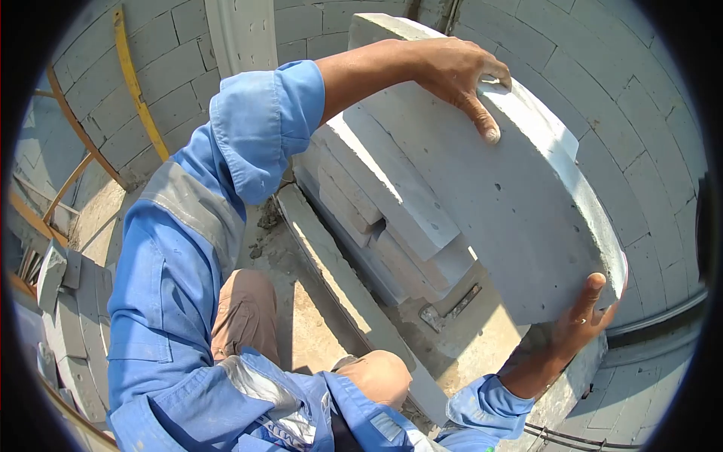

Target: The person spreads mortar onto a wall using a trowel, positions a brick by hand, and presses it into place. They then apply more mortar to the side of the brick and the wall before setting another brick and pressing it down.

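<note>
A large grey lightweight concrete block stands tilted up in front of me, its long edge turned to the upper right. My left hand reaches over the upper part of that edge, thumb on the near face and fingers curled over the far side. Lower right, my right hand grips the bottom corner, its thumb on the near face and its other fingers mostly hidden behind. Behind the raised block lies a stack of similar blocks, partly covered by it.
Grey block walls curve around the space. A yellow spirit level leans at the upper left. Broken blocks are piled at left. A long narrow strip crosses the dusty floor, and a small dark metal piece lies near the stack.
</note>
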`<state>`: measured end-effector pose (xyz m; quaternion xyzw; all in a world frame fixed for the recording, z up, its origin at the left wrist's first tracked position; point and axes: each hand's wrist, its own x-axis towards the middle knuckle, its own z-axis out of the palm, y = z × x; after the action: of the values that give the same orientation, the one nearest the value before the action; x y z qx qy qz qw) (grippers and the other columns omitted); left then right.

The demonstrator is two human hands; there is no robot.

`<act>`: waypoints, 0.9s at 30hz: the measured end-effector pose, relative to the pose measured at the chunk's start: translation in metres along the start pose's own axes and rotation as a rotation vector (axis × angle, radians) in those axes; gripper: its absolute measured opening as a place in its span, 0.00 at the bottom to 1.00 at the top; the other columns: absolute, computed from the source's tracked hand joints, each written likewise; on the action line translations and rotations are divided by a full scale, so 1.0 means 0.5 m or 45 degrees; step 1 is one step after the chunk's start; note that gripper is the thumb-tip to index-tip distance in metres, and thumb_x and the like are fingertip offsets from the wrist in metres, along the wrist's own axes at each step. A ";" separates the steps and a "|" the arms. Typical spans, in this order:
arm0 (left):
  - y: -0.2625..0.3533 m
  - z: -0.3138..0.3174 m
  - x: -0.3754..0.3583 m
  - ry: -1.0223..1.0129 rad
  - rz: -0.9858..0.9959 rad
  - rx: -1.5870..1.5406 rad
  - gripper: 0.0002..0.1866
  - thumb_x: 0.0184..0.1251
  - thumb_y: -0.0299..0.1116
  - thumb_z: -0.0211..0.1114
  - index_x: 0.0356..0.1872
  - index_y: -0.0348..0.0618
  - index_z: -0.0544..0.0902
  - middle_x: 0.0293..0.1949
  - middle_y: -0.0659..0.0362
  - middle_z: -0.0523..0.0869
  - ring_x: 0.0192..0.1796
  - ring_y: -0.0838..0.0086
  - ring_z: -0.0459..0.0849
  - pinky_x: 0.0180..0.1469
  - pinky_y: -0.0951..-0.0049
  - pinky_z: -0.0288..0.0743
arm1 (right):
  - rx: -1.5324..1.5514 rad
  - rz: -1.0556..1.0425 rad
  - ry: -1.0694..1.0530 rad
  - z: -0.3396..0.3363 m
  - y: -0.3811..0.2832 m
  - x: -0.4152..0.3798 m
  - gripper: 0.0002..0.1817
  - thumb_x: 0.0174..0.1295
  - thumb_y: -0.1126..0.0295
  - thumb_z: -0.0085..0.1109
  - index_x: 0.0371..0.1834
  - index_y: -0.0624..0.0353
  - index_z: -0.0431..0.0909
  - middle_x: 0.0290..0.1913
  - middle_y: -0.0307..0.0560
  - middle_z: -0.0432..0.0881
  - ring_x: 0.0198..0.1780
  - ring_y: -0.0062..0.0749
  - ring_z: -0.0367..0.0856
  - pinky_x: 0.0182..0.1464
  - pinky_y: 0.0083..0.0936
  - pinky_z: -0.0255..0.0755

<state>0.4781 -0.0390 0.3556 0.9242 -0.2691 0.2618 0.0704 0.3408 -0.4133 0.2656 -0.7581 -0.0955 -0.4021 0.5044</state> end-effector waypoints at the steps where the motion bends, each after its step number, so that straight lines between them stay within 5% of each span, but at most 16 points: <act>1: 0.010 -0.007 0.001 0.066 0.181 0.054 0.69 0.20 0.85 0.75 0.66 0.43 0.82 0.57 0.40 0.87 0.61 0.48 0.86 0.65 0.50 0.80 | -0.077 0.043 0.042 -0.044 0.016 -0.012 0.60 0.55 0.20 0.60 0.75 0.62 0.68 0.63 0.62 0.77 0.66 0.50 0.78 0.66 0.43 0.74; 2: 0.020 -0.016 -0.007 0.127 0.351 0.103 0.68 0.21 0.85 0.75 0.65 0.41 0.82 0.55 0.39 0.87 0.59 0.49 0.88 0.62 0.50 0.82 | -0.137 0.028 0.097 -0.084 0.028 -0.020 0.62 0.53 0.17 0.56 0.76 0.62 0.67 0.64 0.62 0.77 0.66 0.50 0.78 0.66 0.43 0.75; 3: 0.042 -0.043 -0.016 -0.089 0.133 0.100 0.69 0.16 0.81 0.78 0.65 0.42 0.82 0.62 0.41 0.85 0.65 0.49 0.84 0.69 0.50 0.77 | -0.191 0.038 0.137 -0.118 0.023 -0.028 0.62 0.53 0.16 0.54 0.76 0.61 0.67 0.64 0.62 0.77 0.64 0.50 0.80 0.61 0.43 0.79; 4: 0.029 -0.028 -0.013 -0.103 0.096 0.060 0.65 0.20 0.78 0.81 0.60 0.35 0.84 0.50 0.43 0.90 0.55 0.51 0.90 0.64 0.60 0.81 | -0.187 0.128 0.214 -0.130 0.001 -0.047 0.63 0.54 0.16 0.53 0.72 0.69 0.69 0.63 0.63 0.76 0.62 0.50 0.78 0.61 0.42 0.75; 5: 0.020 -0.013 -0.012 -0.119 0.071 0.052 0.65 0.20 0.78 0.81 0.60 0.35 0.84 0.50 0.43 0.90 0.55 0.51 0.90 0.64 0.60 0.81 | -0.155 0.213 0.293 -0.167 0.032 -0.052 0.63 0.55 0.16 0.53 0.68 0.72 0.70 0.62 0.64 0.76 0.60 0.47 0.78 0.56 0.42 0.76; 10: 0.052 -0.043 -0.013 -0.279 -0.022 -0.174 0.75 0.29 0.70 0.84 0.79 0.35 0.59 0.76 0.39 0.67 0.77 0.45 0.67 0.77 0.46 0.65 | -0.218 0.263 0.400 -0.225 0.036 -0.082 0.68 0.52 0.16 0.55 0.70 0.80 0.65 0.62 0.72 0.74 0.61 0.55 0.80 0.54 0.46 0.81; 12: 0.069 -0.052 -0.028 -0.262 -0.020 -0.204 0.76 0.25 0.71 0.86 0.78 0.37 0.61 0.74 0.38 0.69 0.75 0.43 0.69 0.75 0.43 0.67 | -0.241 0.245 0.395 -0.313 0.107 -0.102 0.69 0.51 0.15 0.55 0.70 0.81 0.64 0.63 0.72 0.73 0.62 0.54 0.78 0.57 0.47 0.79; 14: -0.028 -0.032 0.013 -0.255 -0.003 -0.203 0.75 0.24 0.71 0.86 0.76 0.37 0.64 0.71 0.39 0.71 0.73 0.44 0.71 0.74 0.45 0.68 | -0.423 -0.358 0.361 -0.428 0.221 -0.119 0.56 0.53 0.35 0.77 0.70 0.68 0.63 0.57 0.57 0.76 0.60 0.44 0.76 0.57 0.48 0.74; 15: -0.044 0.006 0.087 -0.256 0.002 -0.195 0.74 0.23 0.71 0.86 0.75 0.37 0.65 0.70 0.39 0.72 0.73 0.45 0.72 0.73 0.46 0.69 | -0.422 -0.355 0.340 -0.243 0.001 -0.116 0.56 0.53 0.35 0.77 0.70 0.68 0.63 0.57 0.57 0.76 0.60 0.44 0.76 0.57 0.48 0.74; 16: -0.051 0.043 0.175 -0.253 0.011 -0.176 0.73 0.22 0.71 0.86 0.74 0.37 0.67 0.69 0.40 0.74 0.72 0.46 0.73 0.73 0.47 0.70 | -0.410 -0.325 0.308 -0.186 -0.062 -0.127 0.56 0.53 0.35 0.78 0.70 0.68 0.63 0.57 0.57 0.76 0.60 0.44 0.76 0.57 0.48 0.74; 18: -0.037 0.069 0.254 -0.237 0.035 -0.145 0.72 0.20 0.71 0.86 0.72 0.37 0.69 0.67 0.41 0.76 0.70 0.47 0.75 0.72 0.49 0.71 | -0.396 -0.276 0.248 -0.340 0.143 -0.161 0.56 0.52 0.35 0.78 0.70 0.68 0.63 0.57 0.57 0.76 0.60 0.44 0.76 0.58 0.48 0.73; 19: -0.034 0.060 0.225 -0.222 0.050 -0.124 0.71 0.20 0.71 0.86 0.71 0.37 0.70 0.66 0.41 0.77 0.69 0.47 0.76 0.71 0.50 0.72 | -0.387 -0.258 0.224 -0.213 -0.013 -0.154 0.56 0.52 0.35 0.78 0.70 0.68 0.63 0.57 0.57 0.76 0.60 0.44 0.76 0.58 0.48 0.73; 21: 0.092 -0.037 -0.014 -0.187 0.079 -0.070 0.70 0.18 0.72 0.86 0.68 0.37 0.73 0.63 0.42 0.79 0.68 0.49 0.78 0.70 0.52 0.74 | -0.357 -0.226 0.182 -0.372 0.195 -0.199 0.56 0.52 0.35 0.79 0.70 0.67 0.62 0.57 0.56 0.75 0.60 0.44 0.76 0.58 0.48 0.73; 22: 0.155 -0.083 -0.129 -0.171 0.094 -0.036 0.69 0.17 0.72 0.86 0.67 0.37 0.74 0.62 0.43 0.80 0.67 0.49 0.79 0.70 0.53 0.74 | -0.337 -0.210 0.164 -0.251 0.063 -0.189 0.57 0.51 0.35 0.79 0.70 0.67 0.62 0.58 0.56 0.75 0.60 0.44 0.76 0.58 0.48 0.73; 24: 0.168 -0.119 -0.175 -0.139 0.115 0.031 0.68 0.16 0.72 0.87 0.65 0.37 0.77 0.60 0.44 0.83 0.65 0.51 0.81 0.69 0.55 0.76 | -0.296 -0.183 0.116 -0.376 0.231 -0.244 0.57 0.51 0.36 0.79 0.70 0.67 0.62 0.58 0.56 0.75 0.61 0.44 0.76 0.59 0.48 0.73; 27: 0.228 -0.167 -0.300 -0.113 0.123 0.108 0.66 0.14 0.72 0.87 0.62 0.37 0.81 0.56 0.45 0.86 0.63 0.52 0.84 0.67 0.58 0.78 | -0.248 -0.129 0.009 -0.382 0.254 -0.288 0.57 0.50 0.36 0.80 0.71 0.67 0.62 0.58 0.56 0.75 0.61 0.44 0.75 0.59 0.48 0.72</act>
<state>0.2722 -0.0438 0.3473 0.9230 -0.3048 0.2348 0.0065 0.2180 -0.5965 0.1084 -0.7963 -0.0923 -0.4372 0.4078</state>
